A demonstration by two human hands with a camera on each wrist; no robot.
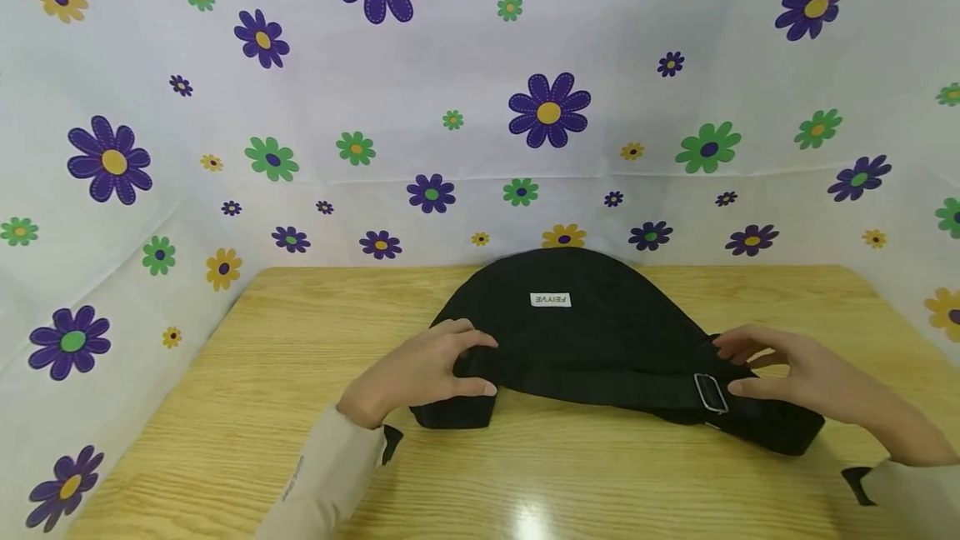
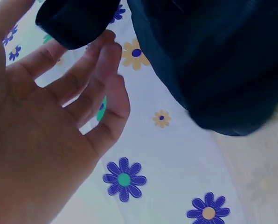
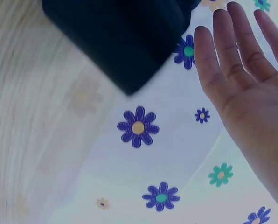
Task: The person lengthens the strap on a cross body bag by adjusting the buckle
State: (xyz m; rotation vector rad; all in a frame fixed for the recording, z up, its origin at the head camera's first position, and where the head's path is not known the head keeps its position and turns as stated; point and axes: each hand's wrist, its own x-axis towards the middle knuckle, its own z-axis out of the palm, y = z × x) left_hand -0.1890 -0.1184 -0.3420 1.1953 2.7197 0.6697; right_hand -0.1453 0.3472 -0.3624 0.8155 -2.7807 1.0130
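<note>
A black fabric bag (image 1: 592, 340) with a curved top edge lies on the table, its small white label (image 1: 551, 300) reading upside down. Along its near side runs a black strap (image 1: 600, 386) with a metal buckle (image 1: 710, 393) toward the right. My left hand (image 1: 431, 369) is at the bag's left end, thumb and forefinger spread over the dark fabric. In the left wrist view, a black fold (image 2: 78, 23) overlaps its loosely bent fingers. At the right end is my right hand (image 1: 795, 369), fingertips at the bag's edge and thumb near the buckle. Its fingers (image 3: 230, 56) look nearly straight in the right wrist view.
The wood-grain table (image 1: 300, 332) reaches back to a white flower-printed cloth (image 1: 450, 48), which hangs behind it and along both sides. Light sleeves (image 1: 322, 473) cover the forearms, and dark straps (image 1: 392, 443) show near the wrists.
</note>
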